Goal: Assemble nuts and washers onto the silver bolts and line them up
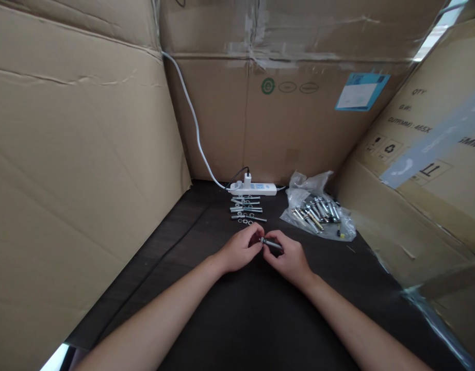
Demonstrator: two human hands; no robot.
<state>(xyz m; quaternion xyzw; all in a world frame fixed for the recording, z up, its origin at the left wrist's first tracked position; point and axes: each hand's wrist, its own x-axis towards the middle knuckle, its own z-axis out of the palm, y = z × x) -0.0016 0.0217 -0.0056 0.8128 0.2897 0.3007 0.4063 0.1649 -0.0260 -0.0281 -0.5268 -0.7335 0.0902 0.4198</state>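
Left hand (243, 249) and right hand (289, 256) are together on one metal bolt (272, 243) over the dark tabletop (237, 319), the left pinching one end, the right round its shaft. It looks hard, slippery and a bit heavy; the smooth middle seems best to hold.

Dim light; bright gap (440, 33) upper right; slight blur; edges stretched.

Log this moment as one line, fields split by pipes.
left hand: at one end of metal bolt | right hand: holding bolt | beyond hands: laid-out bolts, washers, power strip | right side: plastic bag holding metal fasteners
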